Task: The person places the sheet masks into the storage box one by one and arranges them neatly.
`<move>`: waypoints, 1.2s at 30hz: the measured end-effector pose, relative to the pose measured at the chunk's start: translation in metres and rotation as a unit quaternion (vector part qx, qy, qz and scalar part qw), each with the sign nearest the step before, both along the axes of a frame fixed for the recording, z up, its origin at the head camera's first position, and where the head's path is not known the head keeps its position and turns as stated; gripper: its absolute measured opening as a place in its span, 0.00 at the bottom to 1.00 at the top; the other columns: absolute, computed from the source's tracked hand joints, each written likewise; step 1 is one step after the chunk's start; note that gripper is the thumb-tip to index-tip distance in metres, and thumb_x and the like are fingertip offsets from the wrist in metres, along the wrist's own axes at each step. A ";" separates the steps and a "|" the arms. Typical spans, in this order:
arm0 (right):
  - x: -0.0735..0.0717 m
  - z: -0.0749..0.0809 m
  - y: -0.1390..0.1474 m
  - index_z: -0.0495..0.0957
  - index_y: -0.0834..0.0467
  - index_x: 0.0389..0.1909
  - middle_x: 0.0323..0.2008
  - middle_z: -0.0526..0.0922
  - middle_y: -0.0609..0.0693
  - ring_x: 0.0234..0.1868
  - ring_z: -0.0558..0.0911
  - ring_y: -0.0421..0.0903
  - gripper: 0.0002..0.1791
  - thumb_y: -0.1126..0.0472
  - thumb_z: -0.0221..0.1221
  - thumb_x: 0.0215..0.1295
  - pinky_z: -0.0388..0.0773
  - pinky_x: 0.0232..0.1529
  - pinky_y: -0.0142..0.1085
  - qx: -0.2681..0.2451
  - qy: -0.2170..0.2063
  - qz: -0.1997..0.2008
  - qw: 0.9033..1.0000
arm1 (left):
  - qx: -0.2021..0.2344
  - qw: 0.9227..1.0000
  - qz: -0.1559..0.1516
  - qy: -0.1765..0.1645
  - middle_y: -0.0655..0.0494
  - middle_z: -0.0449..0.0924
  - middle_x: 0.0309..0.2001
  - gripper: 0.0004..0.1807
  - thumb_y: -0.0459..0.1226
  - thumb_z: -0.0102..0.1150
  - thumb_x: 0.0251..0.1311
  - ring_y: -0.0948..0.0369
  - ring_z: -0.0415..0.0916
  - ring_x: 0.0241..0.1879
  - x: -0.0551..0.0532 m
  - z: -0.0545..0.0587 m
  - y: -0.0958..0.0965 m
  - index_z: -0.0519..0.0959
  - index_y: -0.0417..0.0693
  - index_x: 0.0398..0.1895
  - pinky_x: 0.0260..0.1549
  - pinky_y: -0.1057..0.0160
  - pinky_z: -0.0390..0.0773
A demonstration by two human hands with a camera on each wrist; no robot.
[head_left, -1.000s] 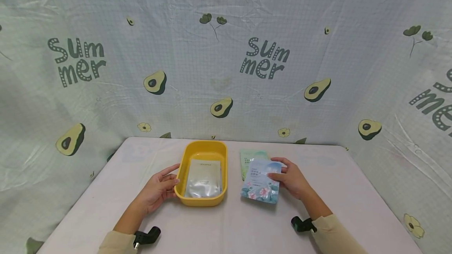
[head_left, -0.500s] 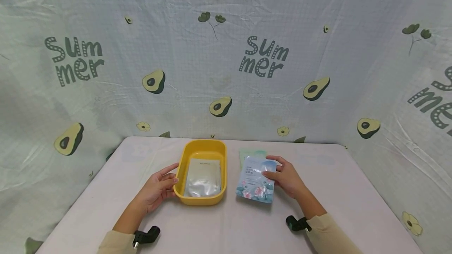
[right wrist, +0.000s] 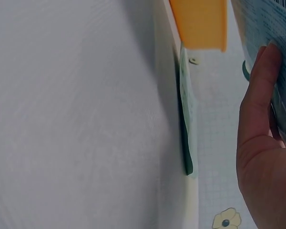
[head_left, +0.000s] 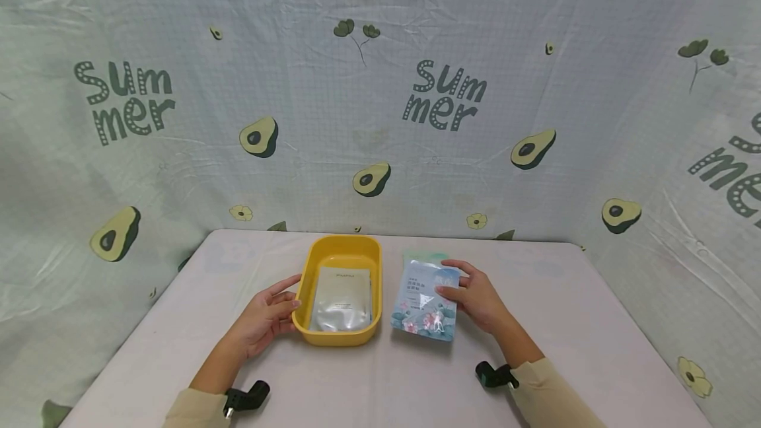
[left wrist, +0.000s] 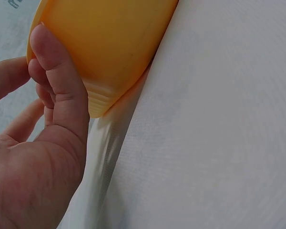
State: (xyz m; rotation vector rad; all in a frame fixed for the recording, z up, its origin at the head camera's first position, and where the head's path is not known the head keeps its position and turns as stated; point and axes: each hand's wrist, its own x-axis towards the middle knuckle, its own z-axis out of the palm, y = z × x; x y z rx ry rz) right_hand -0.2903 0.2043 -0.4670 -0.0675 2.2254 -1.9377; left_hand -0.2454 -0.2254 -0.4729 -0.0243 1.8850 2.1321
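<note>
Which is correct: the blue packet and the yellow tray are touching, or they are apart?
Apart: the head view shows a strip of pale tabletop between the yellow tray and the blue packet.

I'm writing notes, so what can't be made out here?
Head view: most of the green packet, hidden by the blue packet.
Head view: fine print on the silver packet, too small.
Left wrist view: contents of the yellow tray, hidden by its wall.
Right wrist view: part of the blue packet, cut off by picture edges.
</note>
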 end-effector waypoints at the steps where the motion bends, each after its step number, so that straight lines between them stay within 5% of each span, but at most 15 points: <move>1: 0.000 0.000 -0.001 0.66 0.51 0.73 0.59 0.81 0.63 0.45 0.86 0.49 0.37 0.65 0.68 0.65 0.88 0.45 0.40 -0.002 0.000 0.002 1.000 | 0.000 1.000 0.000 0.000 0.57 0.76 0.45 0.39 0.33 0.58 0.71 0.64 0.81 0.32 0.000 0.000 0.000 0.54 0.48 0.82 0.34 0.68 0.86; 36: -0.014 0.010 -0.045 0.68 0.50 0.74 0.59 0.82 0.60 0.45 0.88 0.53 0.39 0.62 0.71 0.61 0.88 0.46 0.45 -0.025 -0.001 0.039 0.999 | 0.004 1.000 -0.002 0.006 0.55 0.76 0.46 0.40 0.32 0.59 0.70 0.64 0.82 0.32 -0.001 -0.003 -0.001 0.54 0.47 0.82 0.33 0.68 0.86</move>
